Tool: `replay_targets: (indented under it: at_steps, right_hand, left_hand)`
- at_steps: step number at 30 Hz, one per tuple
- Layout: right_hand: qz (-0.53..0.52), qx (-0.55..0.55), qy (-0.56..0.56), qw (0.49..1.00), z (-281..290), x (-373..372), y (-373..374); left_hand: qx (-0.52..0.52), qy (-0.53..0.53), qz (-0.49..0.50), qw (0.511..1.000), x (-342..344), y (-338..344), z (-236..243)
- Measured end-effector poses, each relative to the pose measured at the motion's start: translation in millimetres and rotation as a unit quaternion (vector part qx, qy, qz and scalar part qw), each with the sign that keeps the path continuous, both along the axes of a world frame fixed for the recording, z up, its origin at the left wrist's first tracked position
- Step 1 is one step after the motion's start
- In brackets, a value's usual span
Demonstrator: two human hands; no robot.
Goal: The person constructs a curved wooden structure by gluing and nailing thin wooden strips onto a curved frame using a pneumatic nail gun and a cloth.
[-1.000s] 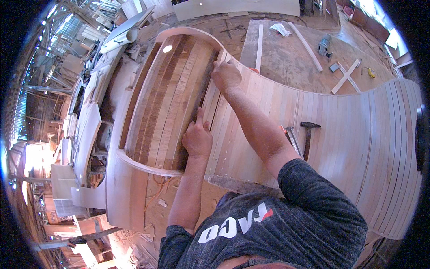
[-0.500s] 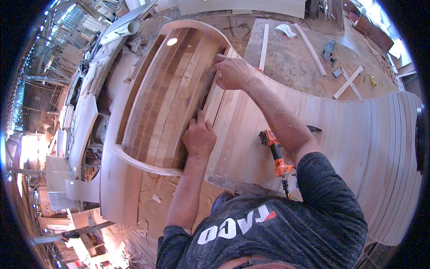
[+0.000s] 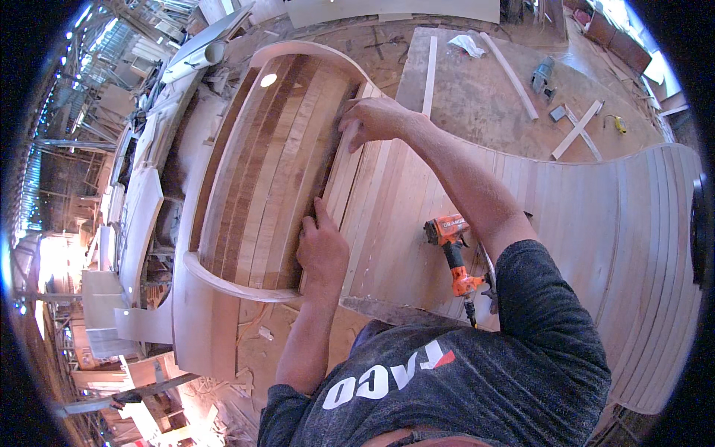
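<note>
Nearby, the left hand (image 3: 324,251) rests at a long wooden strip (image 3: 342,179), index finger extended, others curled. The strip lies between a brown curved panel (image 3: 262,216) and pale slats (image 3: 387,201), where an orange nail gun (image 3: 453,257) sits. Farther along, the right hand (image 3: 372,121) bends its fingers over the strip; I cannot tell whether they pinch it. Beyond lie crossed sticks (image 3: 577,130).

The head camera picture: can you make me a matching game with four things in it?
Things
1. Orange-and-black handheld tool
2. Crumpled white sheet
3. Person's bare left hand
4. Person's bare right hand

Places
A. Between two long pale wooden strips
B. By the brown slatted wooden curve's edge, farther from the dark grey shirt
C. On pale slatted wood, right of both hands
D. By that edge, nearer the shirt

Pairs: 1-C, 2-A, 3-D, 4-B
</note>
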State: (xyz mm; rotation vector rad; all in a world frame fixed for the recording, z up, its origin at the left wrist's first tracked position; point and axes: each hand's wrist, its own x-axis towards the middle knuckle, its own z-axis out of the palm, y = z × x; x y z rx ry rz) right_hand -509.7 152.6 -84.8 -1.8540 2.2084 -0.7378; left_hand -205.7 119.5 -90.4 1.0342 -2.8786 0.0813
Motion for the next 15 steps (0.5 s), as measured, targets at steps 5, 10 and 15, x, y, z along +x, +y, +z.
replay_targets:
  at_steps: [5,10,15]
  right_hand:
    - [0.003,0.017,-0.010,1.000,-7.4,-6.5,-4.7]
    - [0.018,0.004,0.015,1.000,-6.5,-5.8,-3.9]
    - [0.025,-0.042,0.018,0.999,-1.0,-12.2,2.5]
  left_hand:
    - [-0.011,-0.009,0.004,1.000,4.5,7.4,2.9]
    - [-0.049,0.020,-0.010,0.999,8.2,6.0,-4.2]
    - [-0.068,0.067,-0.037,0.995,7.8,-2.0,-15.7]
